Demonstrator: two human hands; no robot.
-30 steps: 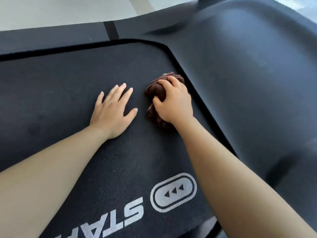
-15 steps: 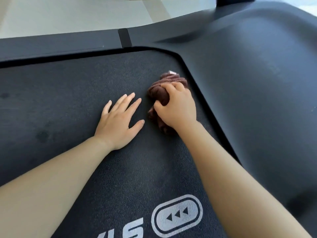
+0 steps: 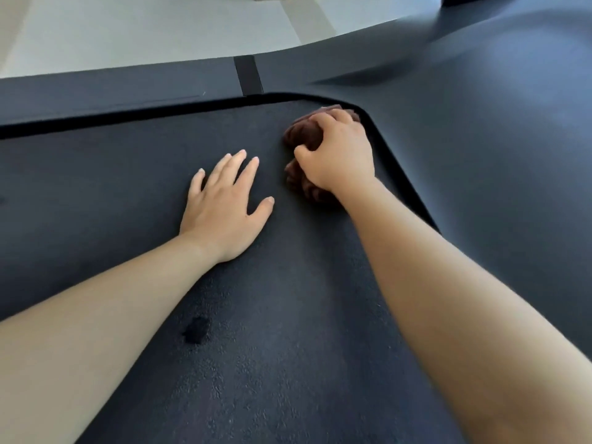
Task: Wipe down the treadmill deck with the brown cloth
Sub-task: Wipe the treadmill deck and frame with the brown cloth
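Note:
The treadmill deck [image 3: 96, 193] is a dark textured belt that fills most of the view. A bunched brown cloth [image 3: 302, 134] lies on it near the belt's far right corner. My right hand [image 3: 339, 152] grips the cloth from above with curled fingers and covers most of it. Just left of the cloth, my left hand [image 3: 224, 206] rests flat on the belt with straight, spread fingers and holds nothing.
A smooth dark motor cover [image 3: 480, 155] rises to the right of the belt. A dark side rail [image 3: 128, 91] runs along the far edge, with pale floor [image 3: 128, 27] beyond it. A small dark spot [image 3: 196, 330] sits on the belt near my left forearm.
My right hand has pushed the cloth farther toward the belt's far right corner. The view has shifted forward, so the white logo has dropped out of the frame. My left hand stays flat.

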